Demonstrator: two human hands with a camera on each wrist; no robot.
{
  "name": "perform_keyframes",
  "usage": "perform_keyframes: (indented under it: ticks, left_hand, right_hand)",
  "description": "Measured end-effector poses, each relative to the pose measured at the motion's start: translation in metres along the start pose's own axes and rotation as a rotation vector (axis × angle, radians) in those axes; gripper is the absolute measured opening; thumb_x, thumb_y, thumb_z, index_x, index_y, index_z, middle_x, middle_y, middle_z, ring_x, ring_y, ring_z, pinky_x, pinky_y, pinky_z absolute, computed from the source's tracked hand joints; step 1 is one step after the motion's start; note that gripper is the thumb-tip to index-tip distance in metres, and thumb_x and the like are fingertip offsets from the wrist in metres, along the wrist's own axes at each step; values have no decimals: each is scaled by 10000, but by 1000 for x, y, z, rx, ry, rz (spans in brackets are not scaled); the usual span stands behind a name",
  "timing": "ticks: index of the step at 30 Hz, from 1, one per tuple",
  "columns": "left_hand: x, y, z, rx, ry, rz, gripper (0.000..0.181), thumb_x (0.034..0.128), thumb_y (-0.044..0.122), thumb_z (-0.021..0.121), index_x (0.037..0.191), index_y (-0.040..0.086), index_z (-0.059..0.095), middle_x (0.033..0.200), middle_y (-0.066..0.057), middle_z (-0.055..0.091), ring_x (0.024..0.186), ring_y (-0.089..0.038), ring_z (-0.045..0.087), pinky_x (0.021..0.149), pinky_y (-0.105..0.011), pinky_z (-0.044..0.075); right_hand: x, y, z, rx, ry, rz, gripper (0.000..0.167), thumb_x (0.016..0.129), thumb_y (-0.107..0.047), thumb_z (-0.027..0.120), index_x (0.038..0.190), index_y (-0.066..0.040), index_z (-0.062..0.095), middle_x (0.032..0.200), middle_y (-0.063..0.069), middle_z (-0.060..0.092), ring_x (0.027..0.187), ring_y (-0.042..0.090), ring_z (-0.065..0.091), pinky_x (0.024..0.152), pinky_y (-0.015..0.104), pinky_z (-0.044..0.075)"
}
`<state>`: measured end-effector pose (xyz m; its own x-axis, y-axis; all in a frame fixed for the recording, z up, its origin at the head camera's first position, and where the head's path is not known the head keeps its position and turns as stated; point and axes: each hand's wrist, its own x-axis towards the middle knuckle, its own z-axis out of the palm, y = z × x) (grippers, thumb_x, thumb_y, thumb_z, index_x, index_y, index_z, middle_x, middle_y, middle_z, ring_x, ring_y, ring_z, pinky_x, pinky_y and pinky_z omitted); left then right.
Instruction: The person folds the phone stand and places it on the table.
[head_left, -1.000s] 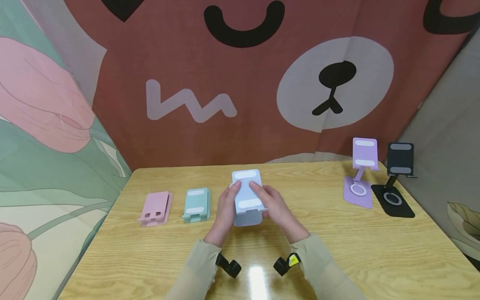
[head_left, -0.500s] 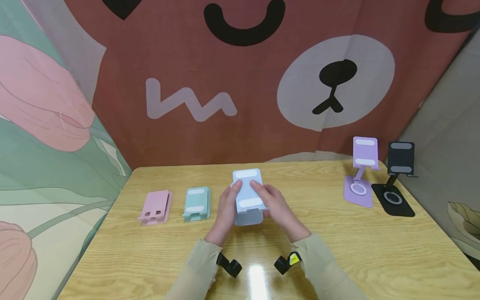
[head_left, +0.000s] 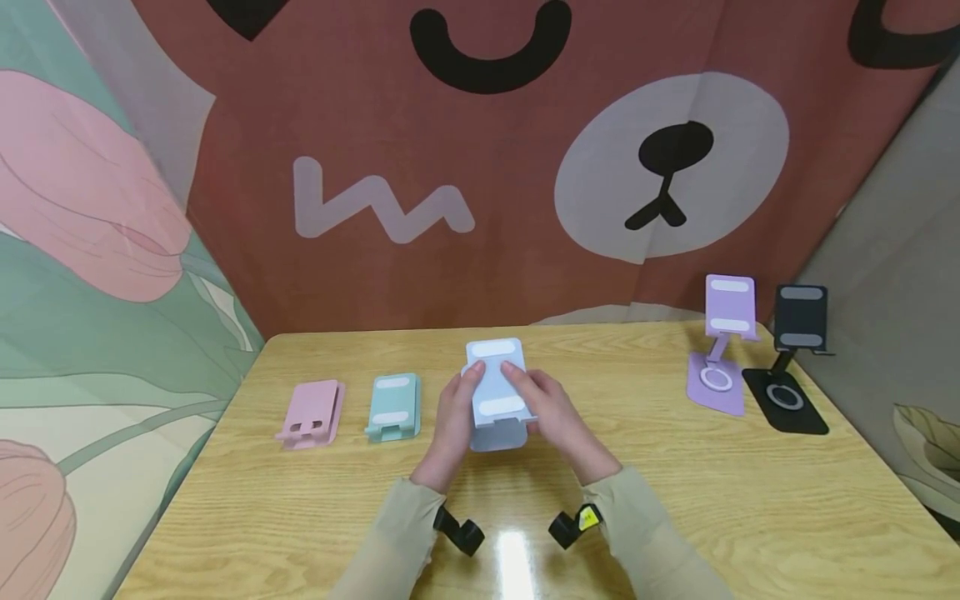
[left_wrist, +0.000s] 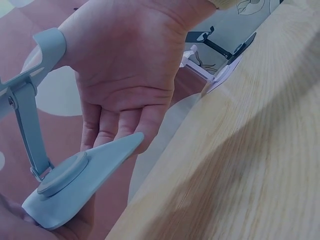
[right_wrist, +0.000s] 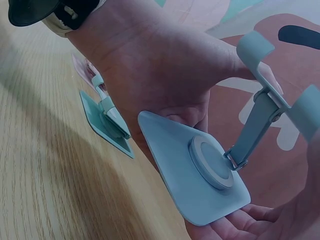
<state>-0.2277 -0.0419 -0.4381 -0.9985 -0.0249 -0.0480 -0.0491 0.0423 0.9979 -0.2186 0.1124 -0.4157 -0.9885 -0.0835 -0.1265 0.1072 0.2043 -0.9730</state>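
A light blue folding phone stand (head_left: pixel 497 387) is held up over the middle of the table by both hands. My left hand (head_left: pixel 453 421) grips its left side and my right hand (head_left: pixel 557 421) its right side, both thumbs pressing on the front plate. The wrist views show the stand partly unfolded: its base (right_wrist: pixel 175 160) carries a round disc, and a hinged arm (left_wrist: pixel 31 130) joins it to the plate. Fingers lie under and behind the base. In the left wrist view the right palm (left_wrist: pixel 127 65) faces the camera; in the right wrist view the left hand (right_wrist: pixel 160 65) shows beyond the stand.
Left on the wooden table (head_left: pixel 300 517) lie a folded pink phone stand (head_left: pixel 311 408) and a folded teal one (head_left: pixel 393 400). At the back right stand an unfolded purple phone stand (head_left: pixel 729 308) and a black one (head_left: pixel 801 317). A printed cloth (head_left: pixel 375 283) hangs behind.
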Motion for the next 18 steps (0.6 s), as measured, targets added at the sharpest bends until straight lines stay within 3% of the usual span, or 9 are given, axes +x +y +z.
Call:
perform_keyframes:
  ticks: [18]
  left_hand:
    - [-1,-2,2,-9,36,-1,722,964,643,500,1340,33,589,1119,-117,669,1025,-249,608,904,-427,483]
  right_hand:
    - [0,4,1,-2,19,0,819,948,-681,546,1381,14,543,1221,191,623,1075,317,611,801,473,564]
